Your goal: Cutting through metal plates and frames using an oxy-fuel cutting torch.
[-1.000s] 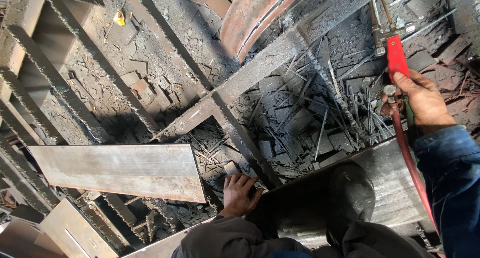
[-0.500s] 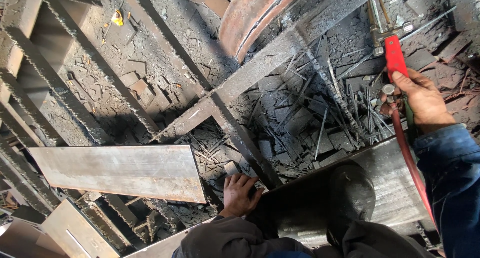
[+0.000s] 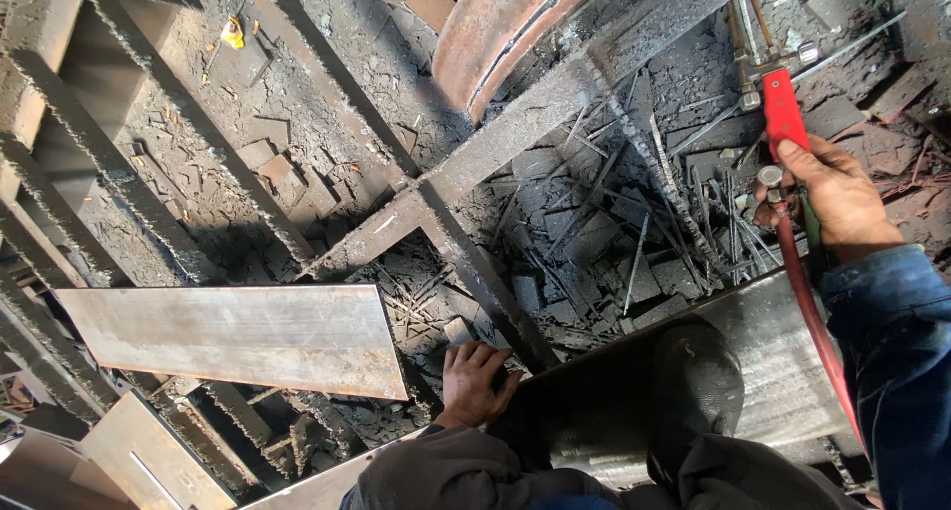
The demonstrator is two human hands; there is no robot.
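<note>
Red-handled cutting torch [image 3: 786, 124] sits at two o'clock, your right hand [image 3: 837, 198] wrapped tight around its grip with the red hose [image 3: 807, 302] trailing toward you. Your left hand [image 3: 475, 376], fingers spread, presses the scrap at six o'clock beside the flat grey steel plate [image 3: 238, 337]. Keep that palm braced, the hose off your black boot [image 3: 693, 386].

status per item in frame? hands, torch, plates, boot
Left hand: palm down, fingers spread on dark scrap beside the steel plate's edge.
Right hand: closed around the torch.
Red-handled cutting torch: held, no flame visible.
Red hose: attached, trailing back past the sleeve.
Flat rectangular steel plate: lying across grate bars.
Dark boot: planted on grey steel slab.
</note>
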